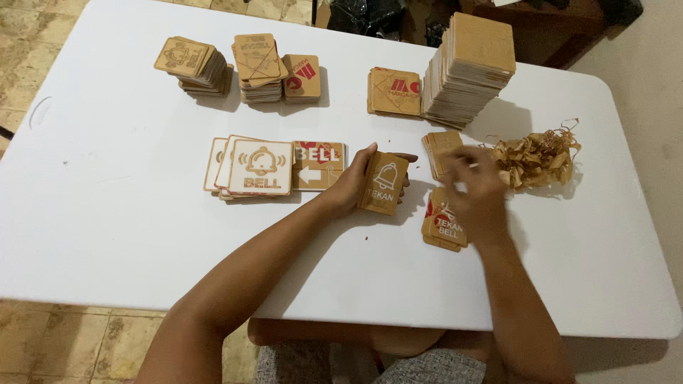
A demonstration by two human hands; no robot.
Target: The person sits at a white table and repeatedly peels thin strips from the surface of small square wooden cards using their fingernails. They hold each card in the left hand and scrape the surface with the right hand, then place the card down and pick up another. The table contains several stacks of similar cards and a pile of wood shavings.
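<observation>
Now left hand [353,181] clamps brown plaque [384,183]; right hand [475,186] blurred, grip unclear.

We see a tan square plaque [384,183] with a bell outline engraved, tilted up on edge off the table [107,235], clasped in our left hand [352,183]. Right hand [478,192] is blurred over a small stack of similar plaques [442,229], red print showing.

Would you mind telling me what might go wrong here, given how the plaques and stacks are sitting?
The tall stack leans unevenly and might topple if the table is bumped. The left hand holds its plaque only by the edges, so it could slip. The shavings beside the blurred right hand may scatter.
</observation>
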